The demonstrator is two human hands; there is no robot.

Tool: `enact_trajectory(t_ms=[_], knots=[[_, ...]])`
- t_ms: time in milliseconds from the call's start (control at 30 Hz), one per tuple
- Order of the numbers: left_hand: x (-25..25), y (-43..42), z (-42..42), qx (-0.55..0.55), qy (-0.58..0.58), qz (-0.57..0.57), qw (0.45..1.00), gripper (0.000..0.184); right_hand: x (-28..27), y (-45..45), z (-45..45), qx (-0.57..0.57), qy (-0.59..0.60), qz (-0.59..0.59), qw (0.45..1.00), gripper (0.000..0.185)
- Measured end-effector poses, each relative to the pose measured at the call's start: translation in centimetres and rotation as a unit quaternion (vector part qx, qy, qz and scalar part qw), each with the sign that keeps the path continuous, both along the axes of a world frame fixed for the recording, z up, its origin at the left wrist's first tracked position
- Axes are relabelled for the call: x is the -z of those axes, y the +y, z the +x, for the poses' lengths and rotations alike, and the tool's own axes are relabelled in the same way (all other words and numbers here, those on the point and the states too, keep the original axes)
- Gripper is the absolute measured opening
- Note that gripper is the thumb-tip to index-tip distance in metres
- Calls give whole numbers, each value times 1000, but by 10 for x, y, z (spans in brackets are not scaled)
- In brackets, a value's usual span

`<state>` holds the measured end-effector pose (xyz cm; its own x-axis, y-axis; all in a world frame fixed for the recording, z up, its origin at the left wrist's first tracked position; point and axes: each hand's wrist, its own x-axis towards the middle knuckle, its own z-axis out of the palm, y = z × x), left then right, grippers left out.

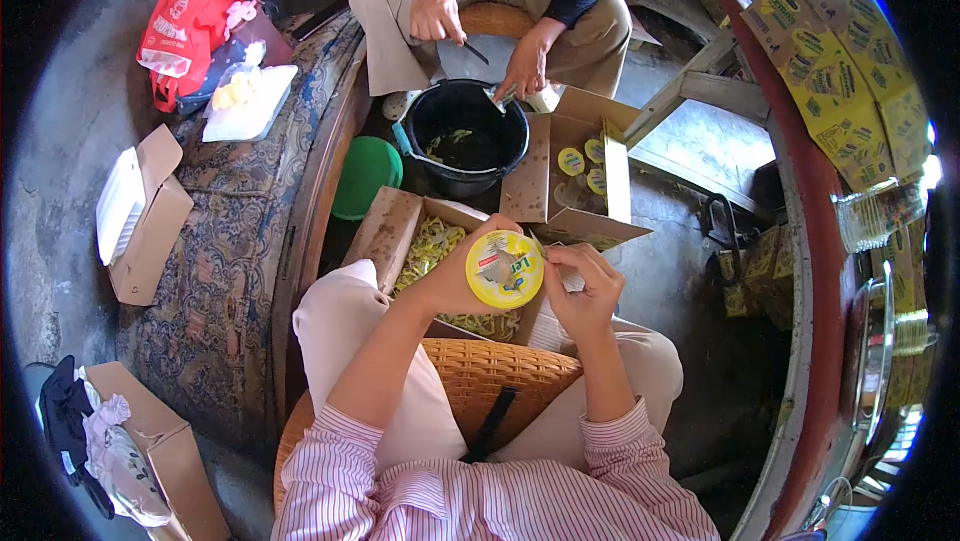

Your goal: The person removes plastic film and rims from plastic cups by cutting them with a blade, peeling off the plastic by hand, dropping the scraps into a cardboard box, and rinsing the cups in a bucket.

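My left hand (459, 279) is wrapped round a plastic drink cup and tilts its printed yellow-and-white foil lid (505, 281) up toward me. A greyish patch shows in the middle of the lid. My right hand (588, 293) is closed in a pinch right beside the lid's right rim. Something thin shows at those fingertips, too small to name. Below the cup, between my knees, an open cardboard box (372, 241) holds many yellow-green strips (432, 246).
Ahead stand a black bucket (465, 176) and a carton (590, 216) with several yellow-lidded cups. Across from me a seated person's hand (432, 6) holds a knife (477, 54); the other hand (525, 61) is over the bucket. A green lid (367, 178) lies left. Yellow cartons (820, 71) stack right.
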<state>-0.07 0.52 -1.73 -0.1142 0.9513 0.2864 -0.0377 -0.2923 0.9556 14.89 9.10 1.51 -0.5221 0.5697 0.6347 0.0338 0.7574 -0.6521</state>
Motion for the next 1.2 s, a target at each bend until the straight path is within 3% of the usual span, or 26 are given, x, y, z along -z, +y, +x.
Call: enact_trajectory(t_ms=[233,533,1200], knots=[[4,7,4,-42,-42,13,998,65,2,-2,-1,38,12,-11,999,15],[6,6,14,-165,-7,-8,986,62,11,-5,-7,79,48,4,996,14],[-3,-2,4,-43,-6,-32,999,60,5,0,-1,20,10,-17,1000,14]])
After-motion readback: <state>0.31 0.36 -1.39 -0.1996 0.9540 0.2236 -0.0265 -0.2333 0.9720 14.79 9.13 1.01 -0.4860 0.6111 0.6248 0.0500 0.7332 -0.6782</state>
